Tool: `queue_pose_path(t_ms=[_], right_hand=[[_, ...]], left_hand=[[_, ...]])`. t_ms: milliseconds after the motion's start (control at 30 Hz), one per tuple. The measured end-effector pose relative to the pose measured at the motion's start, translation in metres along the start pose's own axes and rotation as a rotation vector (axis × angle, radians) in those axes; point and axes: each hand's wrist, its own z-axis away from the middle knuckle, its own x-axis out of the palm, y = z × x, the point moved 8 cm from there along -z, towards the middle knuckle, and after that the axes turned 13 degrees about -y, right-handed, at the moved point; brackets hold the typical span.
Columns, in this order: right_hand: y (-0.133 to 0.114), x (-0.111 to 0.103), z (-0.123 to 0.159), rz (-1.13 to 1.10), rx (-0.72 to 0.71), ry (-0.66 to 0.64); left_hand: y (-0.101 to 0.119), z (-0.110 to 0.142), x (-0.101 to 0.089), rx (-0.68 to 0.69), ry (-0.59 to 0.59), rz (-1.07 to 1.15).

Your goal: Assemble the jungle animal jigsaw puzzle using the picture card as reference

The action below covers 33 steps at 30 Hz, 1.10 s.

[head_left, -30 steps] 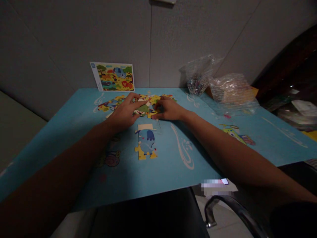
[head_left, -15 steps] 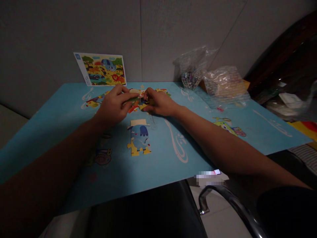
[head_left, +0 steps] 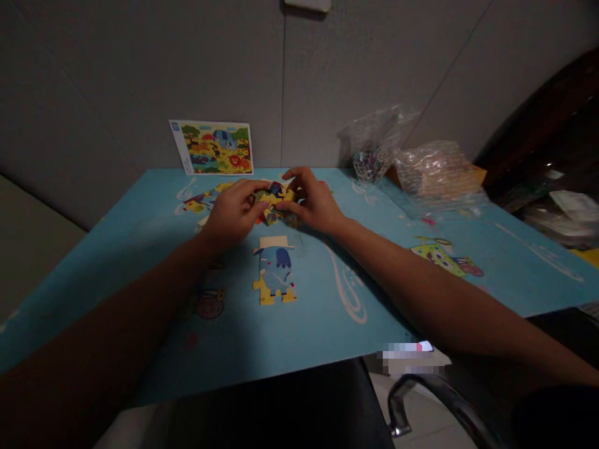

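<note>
Both hands meet above the far middle of the blue table mat (head_left: pixel 140 262). My left hand (head_left: pixel 231 212) and my right hand (head_left: pixel 313 202) each pinch colourful jigsaw pieces (head_left: pixel 274 199), held together a little above the mat. Under and behind them lies a pile of loose puzzle pieces (head_left: pixel 201 201), partly hidden. Nearer to me, a joined group of pieces showing a blue elephant (head_left: pixel 276 269) lies flat on the mat. The puzzle's picture card (head_left: pixel 213 146) leans against the wall at the back.
Crumpled clear plastic bags (head_left: pixel 374 140) and a wrapped box (head_left: pixel 437 171) sit at the back right of the table. A chrome chair arm (head_left: pixel 435 396) curves below the table's front edge. Dark cluttered furniture stands at the far right.
Both hands rose from the pile on the mat and now hold pieces together in the air. The right hand's fingers have shifted up over the pieces.
</note>
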Motion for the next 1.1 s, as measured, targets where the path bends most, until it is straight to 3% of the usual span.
queue_pose_path(t_ms=[167,300,400,500,667,767,833,933,1033,1100], right_hand=[[0.041,-0.04,0.009,0.276,0.186,0.223],[0.068,-0.03,0.008,0.365,0.339,0.065],[0.064,-0.009,0.0,0.348,0.317,-0.091],[0.058,-0.001,-0.005,0.331,0.294,-0.139],[0.047,-0.019,-0.004,0.319,0.237,0.039],[0.022,-0.032,0.003,0.276,0.119,0.204],[-0.001,-0.029,0.006,0.256,-0.001,0.218],[-0.023,-0.015,0.005,0.248,-0.146,0.129],[-0.013,-0.016,0.003,0.238,-0.134,0.127],[0.015,-0.026,0.004,0.252,0.022,0.177]], left_hand=[[-0.016,0.006,-0.015,-0.087,0.187,-0.035],[-0.026,0.009,-0.021,-0.104,0.282,-0.088],[-0.028,0.009,-0.023,-0.108,0.288,-0.12],[-0.028,0.008,-0.023,-0.132,0.275,-0.131],[-0.031,0.006,-0.019,-0.171,0.223,-0.105],[-0.033,0.005,-0.015,-0.172,0.209,-0.036],[-0.033,0.003,-0.007,-0.135,0.157,0.088],[-0.025,-0.001,0.007,-0.038,0.045,0.242],[-0.028,-0.002,0.009,-0.067,0.041,0.26],[-0.038,0.001,0.003,-0.145,0.122,0.252]])
